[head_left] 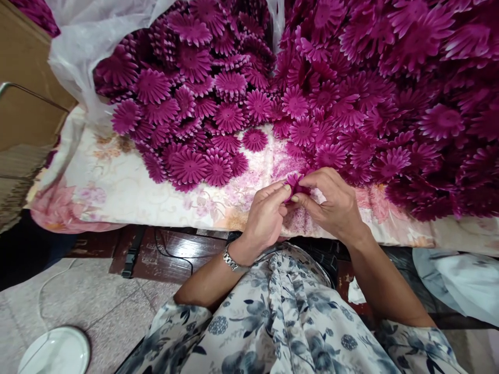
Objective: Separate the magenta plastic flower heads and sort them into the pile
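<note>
My left hand [268,210] and my right hand [331,200] meet near the front edge of the table. Both pinch magenta artificial flower petals [293,183] between thumb and fingers. The held petals are bunched up, and my fingers partly cover them; how many layers there are I cannot tell. Just beyond my hands lies a single magenta flower piece [254,140] on the cloth. Stacked flower pieces [189,166] are heaped to the left, and a larger loose heap of them [366,104] spreads to the right.
A floral cloth [117,192] covers the table, with purple specks near my hands. Clear plastic [83,54] wraps the left heap's back. A cardboard box [31,78] stands at far left. Below are a round white object [56,350] on the floor and a pale bag [460,280] at right.
</note>
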The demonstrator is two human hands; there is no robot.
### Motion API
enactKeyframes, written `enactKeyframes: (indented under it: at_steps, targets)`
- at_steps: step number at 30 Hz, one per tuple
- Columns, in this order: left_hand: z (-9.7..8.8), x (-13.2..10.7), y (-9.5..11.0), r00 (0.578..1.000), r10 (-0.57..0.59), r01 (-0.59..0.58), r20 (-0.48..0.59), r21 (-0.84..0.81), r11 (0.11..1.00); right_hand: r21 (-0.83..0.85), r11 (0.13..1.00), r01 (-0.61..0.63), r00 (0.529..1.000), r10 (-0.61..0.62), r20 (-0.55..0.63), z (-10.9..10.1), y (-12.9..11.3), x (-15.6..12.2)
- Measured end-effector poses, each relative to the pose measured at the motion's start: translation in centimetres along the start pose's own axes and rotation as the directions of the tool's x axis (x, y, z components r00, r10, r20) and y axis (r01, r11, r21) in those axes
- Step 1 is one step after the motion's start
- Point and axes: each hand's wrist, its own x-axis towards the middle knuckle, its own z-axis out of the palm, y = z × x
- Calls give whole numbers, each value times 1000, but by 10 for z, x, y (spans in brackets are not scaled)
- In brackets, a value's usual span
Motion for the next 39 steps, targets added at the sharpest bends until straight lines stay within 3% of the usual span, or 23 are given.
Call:
enactKeyframes:
  at_steps: [5,9,14,16,21,25,28,30,34,37,39]
  targets:
    - [-3,-2,-3,996,5,-12,87,84,996,123,989,-79,996,73,59,-5,0,0]
    - [-4,-3,-6,997,-19,13,71,79,997,64,998,-22,1000,21,6,-3,2,-1]
    - [-7,-6,-10,954,25,-65,297,124,990,-50,999,3,999,-5,-38,3,2,-4]
    - [-8,-6,-11,947,31,-80,320,141,987,-78,997,31,997,-35,-62,4,2,-5]
    - [-6,-4,-12,981,32,-51,190,95,994,-127,990,57,991,-72,-109,6,1,-6]
    - [-5,-3,-11,998,16,-19,63,59,998,-57,998,-21,993,15,-117,3,-3,-3]
    - [-5,-2,-9,999,18,-19,47,16,1000,-87,993,-79,980,61,-188,-10,3,7]
    - [-4,-1,-7,998,22,-22,64,3,1000,-210,971,-111,959,49,-281,-25,16,20]
    - [-2,-1,-4,992,12,-12,124,4,1000,-462,853,-245,916,48,-398,-60,46,49]
    - [-2,-2,-3,991,0,0,134,4,1000,-520,832,-195,932,-7,-362,-76,49,47]
    - [-3,-2,-3,994,32,-34,101,16,999,-530,836,-143,925,-78,-372,-83,46,30]
